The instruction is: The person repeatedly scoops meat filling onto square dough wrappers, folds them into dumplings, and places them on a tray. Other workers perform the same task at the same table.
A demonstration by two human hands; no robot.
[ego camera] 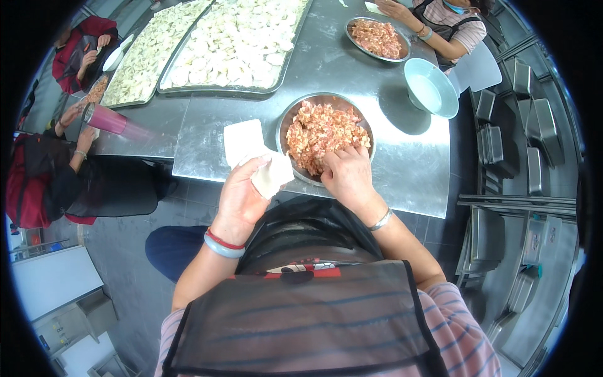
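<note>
My left hand [245,195] holds a thin square dough wrapper [275,174] across its fingers, with the thumb on top. Just beyond it, a stack of dough wrappers [241,136] lies on the steel table [202,122]. My right hand [347,169] is at the near right edge of a round metal bowl [286,106] of chopped meat filling [320,134]. Its fingertips are down in the filling; whether they grip any of it, or a tool, is hidden.
Large metal trays [221,89] of filled dumplings [235,42] cover the far left. A second bowl of filling [377,38] and a pale blue bowl [431,89] stand at right. A pink cup [110,120] is near co-workers at left; another person's hand [395,10] is at top right.
</note>
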